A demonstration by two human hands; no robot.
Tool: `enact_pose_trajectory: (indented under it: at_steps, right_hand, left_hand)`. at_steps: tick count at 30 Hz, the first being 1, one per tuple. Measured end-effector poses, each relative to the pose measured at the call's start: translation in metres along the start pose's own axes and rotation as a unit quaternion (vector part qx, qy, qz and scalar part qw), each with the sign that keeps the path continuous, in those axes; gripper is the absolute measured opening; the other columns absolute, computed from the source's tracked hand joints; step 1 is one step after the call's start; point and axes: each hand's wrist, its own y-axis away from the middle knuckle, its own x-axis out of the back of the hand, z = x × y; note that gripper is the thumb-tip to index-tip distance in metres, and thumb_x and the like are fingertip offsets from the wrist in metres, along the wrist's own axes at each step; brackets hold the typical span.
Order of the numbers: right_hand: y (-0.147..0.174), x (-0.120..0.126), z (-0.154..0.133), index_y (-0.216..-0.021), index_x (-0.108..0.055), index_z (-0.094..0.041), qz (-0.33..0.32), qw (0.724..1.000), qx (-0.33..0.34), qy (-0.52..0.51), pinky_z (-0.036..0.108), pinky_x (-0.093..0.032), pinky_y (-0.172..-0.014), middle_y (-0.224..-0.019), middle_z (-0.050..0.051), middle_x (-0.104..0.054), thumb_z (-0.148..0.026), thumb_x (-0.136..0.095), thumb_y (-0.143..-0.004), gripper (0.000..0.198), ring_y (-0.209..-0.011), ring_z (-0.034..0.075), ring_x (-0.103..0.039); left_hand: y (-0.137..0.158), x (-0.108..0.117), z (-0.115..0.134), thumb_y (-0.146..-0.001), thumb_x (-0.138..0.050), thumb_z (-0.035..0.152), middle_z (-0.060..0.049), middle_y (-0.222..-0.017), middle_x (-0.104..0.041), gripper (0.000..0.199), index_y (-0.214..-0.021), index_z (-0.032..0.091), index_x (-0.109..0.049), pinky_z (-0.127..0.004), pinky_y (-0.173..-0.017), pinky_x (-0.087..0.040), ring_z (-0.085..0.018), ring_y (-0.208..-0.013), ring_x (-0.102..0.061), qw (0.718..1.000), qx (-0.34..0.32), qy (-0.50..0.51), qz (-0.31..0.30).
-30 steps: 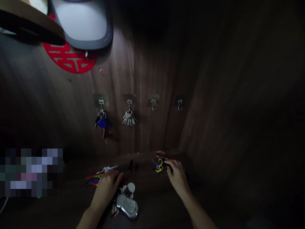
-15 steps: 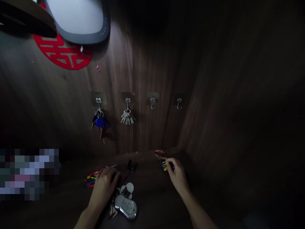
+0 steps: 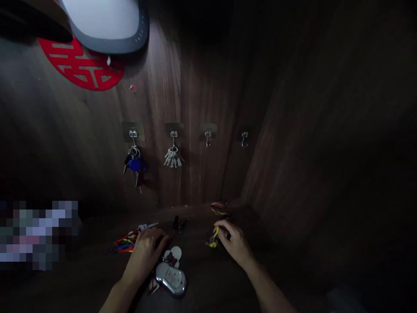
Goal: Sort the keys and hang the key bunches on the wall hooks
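My left hand (image 3: 145,248) rests on the dark wooden surface, its fingers bent downward and the thumb apart. Beside its fingertips lies a tangle of coloured cords (image 3: 125,243) in red, yellow and blue. Just right of that wrist is a silver car key fob (image 3: 171,278) with white round charms (image 3: 175,253) behind it. My right hand (image 3: 233,240) pinches a yellow and blue keychain (image 3: 213,240) between thumb and fingers, low over the surface. Its smaller parts are too dim to make out.
On the wooden wall are several metal hooks: one holds keys with a blue tag (image 3: 134,164), another a bunch of silver keys (image 3: 173,157); two hooks (image 3: 207,138) on the right hang bare. A brownish strap (image 3: 220,208) and small black item (image 3: 177,222) lie near the wall. A cap (image 3: 107,26) overhangs a red cutout (image 3: 97,80).
My right hand has shifted left and slightly toward me, and the yellow and blue keychain has moved with it. My left hand has moved slightly right.
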Motion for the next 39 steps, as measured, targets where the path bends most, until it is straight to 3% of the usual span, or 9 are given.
enact_pose_trajectory:
  at_steps: [4, 8, 10, 16, 20, 23, 30, 33, 39]
  right_hand:
    - [0.002, 0.000, 0.005, -0.089, -0.061, -0.022, 0.024, 0.999, -0.019, -0.010, 0.024, -0.050, -0.064, -0.075, 0.001, -0.069, -0.018, -0.040, -0.083, 0.022, -0.067, 0.015, -0.065]
    - [0.001, 0.006, 0.022, -0.090, -0.059, -0.021, 0.165, 0.982, -0.085, 0.028, 0.029, -0.050, -0.074, -0.086, 0.006, -0.069, -0.021, -0.036, -0.084, 0.024, -0.080, 0.018, -0.065]
    - [-0.001, 0.011, 0.031, -0.092, -0.059, -0.020, 0.205, 0.969, -0.124, 0.066, 0.032, -0.049, -0.074, -0.092, 0.008, -0.069, -0.023, -0.035, -0.083, 0.026, -0.086, 0.021, -0.063]
    - [-0.003, 0.017, 0.037, -0.086, -0.065, -0.023, 0.148, 0.975, -0.128, 0.106, 0.036, -0.044, -0.080, -0.089, 0.005, -0.069, -0.020, -0.041, -0.078, 0.026, -0.088, 0.022, -0.058]
    - [-0.001, 0.010, 0.033, -0.095, -0.067, -0.028, 0.105, 0.977, -0.136, 0.125, 0.035, -0.042, -0.079, -0.092, 0.001, -0.070, -0.018, -0.047, -0.075, 0.029, -0.091, 0.022, -0.057]
    - [0.000, 0.007, 0.033, -0.097, -0.065, -0.030, 0.080, 0.982, -0.132, 0.110, 0.034, -0.043, -0.076, -0.081, -0.002, -0.071, -0.017, -0.048, -0.074, 0.032, -0.084, 0.021, -0.059]
    - [-0.001, 0.015, 0.044, -0.099, -0.060, -0.022, 0.174, 0.973, -0.130, 0.084, 0.038, -0.046, -0.078, -0.086, 0.006, -0.068, -0.013, -0.036, -0.075, 0.035, -0.085, 0.022, -0.060]
    - [-0.001, 0.017, 0.047, -0.093, -0.060, -0.021, 0.183, 0.972, -0.128, 0.071, 0.037, -0.047, -0.078, -0.085, 0.006, -0.068, -0.013, -0.036, -0.075, 0.031, -0.085, 0.022, -0.062]
    - [-0.001, 0.011, 0.035, -0.076, -0.062, -0.021, 0.086, 0.993, -0.081, 0.025, 0.030, -0.050, -0.072, -0.077, 0.003, -0.068, -0.014, -0.035, -0.077, 0.027, -0.076, 0.017, -0.065]
  left_hand:
    - [0.000, -0.001, -0.001, -0.088, -0.043, 0.032, -0.005, -0.080, -0.070, 0.026, -0.074, 0.022, -0.063, -0.038, -0.077, -0.047, -0.024, -0.082, -0.065, 1.000, 0.009, 0.010, -0.010]
    - [-0.001, -0.002, -0.003, -0.087, -0.044, 0.033, -0.004, -0.080, -0.070, 0.025, -0.074, 0.022, -0.063, -0.037, -0.077, -0.048, -0.024, -0.081, -0.065, 1.000, 0.012, 0.018, 0.001]
    - [0.000, -0.002, -0.004, -0.087, -0.044, 0.033, -0.004, -0.080, -0.070, 0.025, -0.074, 0.022, -0.063, -0.036, -0.077, -0.048, -0.024, -0.081, -0.065, 1.000, 0.014, 0.020, 0.005]
    - [0.000, -0.003, -0.004, -0.087, -0.043, 0.034, -0.005, -0.080, -0.070, 0.026, -0.074, 0.022, -0.063, -0.038, -0.077, -0.048, -0.024, -0.081, -0.065, 1.000, 0.018, 0.016, -0.008]
    - [-0.001, -0.004, -0.006, -0.088, -0.044, 0.034, -0.004, -0.080, -0.070, 0.026, -0.074, 0.022, -0.063, -0.037, -0.077, -0.048, -0.023, -0.081, -0.065, 1.000, 0.015, 0.020, -0.004]
    - [0.000, -0.004, -0.006, -0.088, -0.044, 0.034, -0.004, -0.080, -0.070, 0.026, -0.075, 0.022, -0.063, -0.036, -0.076, -0.048, -0.023, -0.082, -0.065, 1.000, 0.010, 0.027, 0.000]
    - [0.000, -0.002, -0.003, -0.086, -0.045, 0.034, -0.005, -0.079, -0.071, 0.026, -0.073, 0.022, -0.064, -0.036, -0.074, -0.050, -0.024, -0.082, -0.066, 1.000, 0.017, 0.020, 0.001]
    - [0.000, -0.002, -0.003, -0.086, -0.046, 0.033, -0.005, -0.080, -0.071, 0.024, -0.074, 0.022, -0.064, -0.036, -0.074, -0.050, -0.024, -0.081, -0.066, 1.000, 0.015, 0.022, 0.007]
    - [0.001, -0.005, -0.005, -0.088, -0.044, 0.036, -0.005, -0.082, -0.070, 0.026, -0.078, 0.022, -0.063, -0.039, -0.079, -0.049, -0.024, -0.083, -0.065, 0.999, 0.001, 0.034, 0.007]
